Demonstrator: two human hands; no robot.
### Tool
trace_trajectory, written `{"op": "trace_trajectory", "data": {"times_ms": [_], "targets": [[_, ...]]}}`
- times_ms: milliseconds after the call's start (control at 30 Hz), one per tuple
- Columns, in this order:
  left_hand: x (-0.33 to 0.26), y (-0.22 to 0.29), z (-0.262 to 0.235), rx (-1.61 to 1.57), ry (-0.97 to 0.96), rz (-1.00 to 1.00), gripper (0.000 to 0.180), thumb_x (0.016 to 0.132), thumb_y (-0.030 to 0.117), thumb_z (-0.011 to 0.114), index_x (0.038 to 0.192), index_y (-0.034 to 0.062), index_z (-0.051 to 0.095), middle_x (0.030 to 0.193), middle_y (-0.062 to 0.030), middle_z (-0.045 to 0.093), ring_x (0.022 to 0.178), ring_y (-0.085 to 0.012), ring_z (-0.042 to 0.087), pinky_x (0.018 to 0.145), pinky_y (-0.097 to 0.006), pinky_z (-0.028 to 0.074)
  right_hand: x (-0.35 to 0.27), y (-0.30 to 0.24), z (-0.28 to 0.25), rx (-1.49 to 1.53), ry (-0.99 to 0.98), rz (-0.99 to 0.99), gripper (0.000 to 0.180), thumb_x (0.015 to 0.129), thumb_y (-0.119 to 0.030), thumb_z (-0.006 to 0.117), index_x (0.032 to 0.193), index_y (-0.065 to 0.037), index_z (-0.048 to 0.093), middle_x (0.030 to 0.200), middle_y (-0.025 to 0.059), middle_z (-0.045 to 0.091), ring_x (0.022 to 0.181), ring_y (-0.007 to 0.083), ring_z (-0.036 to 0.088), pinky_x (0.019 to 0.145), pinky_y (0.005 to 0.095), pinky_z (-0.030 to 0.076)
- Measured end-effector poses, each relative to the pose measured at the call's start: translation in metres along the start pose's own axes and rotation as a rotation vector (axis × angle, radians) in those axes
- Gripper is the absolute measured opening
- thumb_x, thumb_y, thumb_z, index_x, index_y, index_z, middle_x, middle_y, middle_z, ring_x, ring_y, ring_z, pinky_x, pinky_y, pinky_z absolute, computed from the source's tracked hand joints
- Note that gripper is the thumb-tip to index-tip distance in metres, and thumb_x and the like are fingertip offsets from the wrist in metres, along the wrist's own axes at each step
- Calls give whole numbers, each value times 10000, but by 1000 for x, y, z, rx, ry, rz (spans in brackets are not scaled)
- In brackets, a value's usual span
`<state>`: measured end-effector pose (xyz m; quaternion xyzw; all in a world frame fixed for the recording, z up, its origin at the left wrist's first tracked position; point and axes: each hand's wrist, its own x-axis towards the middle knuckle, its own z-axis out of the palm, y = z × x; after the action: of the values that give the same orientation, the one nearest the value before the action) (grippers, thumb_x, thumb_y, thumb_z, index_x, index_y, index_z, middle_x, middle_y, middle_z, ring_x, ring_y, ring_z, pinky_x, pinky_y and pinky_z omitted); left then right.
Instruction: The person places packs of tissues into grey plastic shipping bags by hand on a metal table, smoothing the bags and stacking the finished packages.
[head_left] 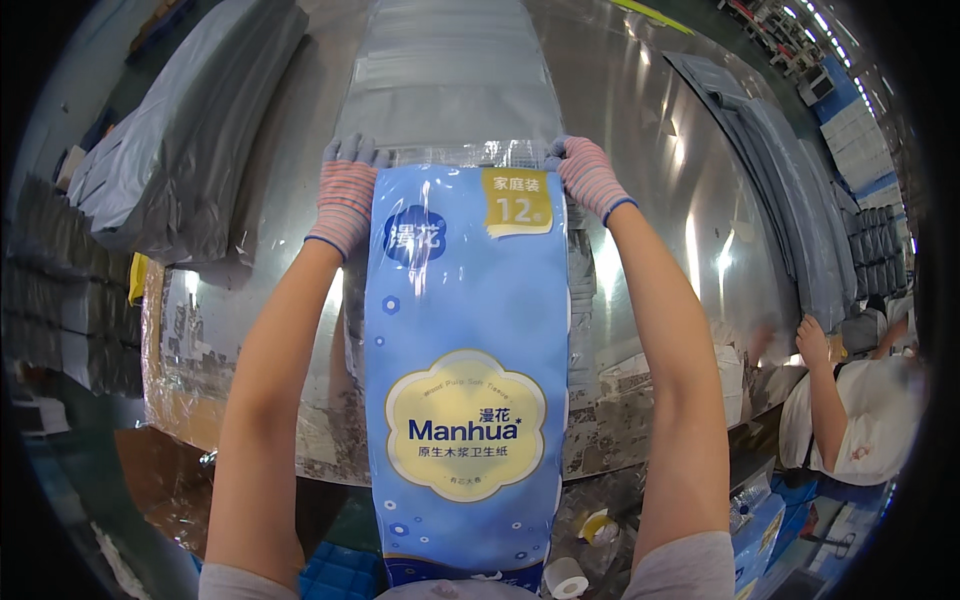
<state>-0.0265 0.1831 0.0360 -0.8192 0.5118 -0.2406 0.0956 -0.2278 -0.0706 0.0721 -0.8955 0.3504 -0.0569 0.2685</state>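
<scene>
Hands: I see both of them in striped knit gloves with grey fingertips, stretched out to the far end of the long blue pack.
Left hand (345, 195): it lies on the far left corner of the tissue-roll pack (465, 370). The fingers (350, 152) are curled over the top edge and I see them pressed on the clear wrapping there, so the hand is closed on the pack.
Right hand (585, 175): it sits on the far right corner of the same pack. The fingers (556, 155) are bent around the corner and they grip the wrapping.
Pack: a tall blue plastic pack of tissue rolls with a yellow flower-shaped label in the middle and a small yellow tag near the top. It lies lengthwise between my two forearms, from the lower edge of the view up to the hands, on the shiny metal table (680, 240).
Grey bag: a flat grey plastic bag (450, 75) lies just beyond the top of the pack; its near edge touches the clear end of the pack, between the hands.
Left side: a pile of folded grey bags (190, 130) lies on the table, well apart from the pack.
Right side: another stack of grey bags (790, 190), and the arm of another person (825, 385) at the table edge.
Below: a roll of tape (598, 525) near my right elbow.
</scene>
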Motion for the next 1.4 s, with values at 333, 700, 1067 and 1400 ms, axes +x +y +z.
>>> {"op": "trace_trajectory", "data": {"times_ms": [333, 700, 1067, 1400], "targets": [[-38, 17, -33, -807, 145, -529, 474, 782, 214, 579, 1214, 81, 436, 999, -164, 571, 928, -339, 544, 816, -398, 427, -99, -14, -4, 393, 253, -203, 150, 748, -143, 581, 853, -36, 591, 762, 98, 596, 677, 188, 551, 656, 290, 452], [-40, 20, 15, -813, -447, -513, 249, 767, 235, 548, 978, 107, 581, 966, -142, 622, 928, -325, 579, 784, -394, 466, -55, 21, 34, -176, 53, 24, 212, 729, -64, 541, 927, -18, 599, 1005, 221, 592, 961, 379, 556, 809, 403, 474], [-109, 3, 13, -986, -142, -9, 261, 852, 254, 477, 883, 24, 595, 811, -116, 632, 768, -246, 597, 713, -396, 466, -103, -3, 16, -71, -236, 0, 261, 736, -174, 536, 903, -1, 636, 949, 205, 627, 901, 336, 605, 800, 419, 473], [-220, 11, -79, -1270, -803, -266, 253, 691, 104, 679, 909, -18, 643, 817, -122, 673, 733, -156, 625, 673, -315, 491, -266, 12, 68, -237, -692, -108, 152, 635, -145, 609, 698, -22, 670, 757, 165, 649, 742, 301, 639, 633, 386, 508]]}}
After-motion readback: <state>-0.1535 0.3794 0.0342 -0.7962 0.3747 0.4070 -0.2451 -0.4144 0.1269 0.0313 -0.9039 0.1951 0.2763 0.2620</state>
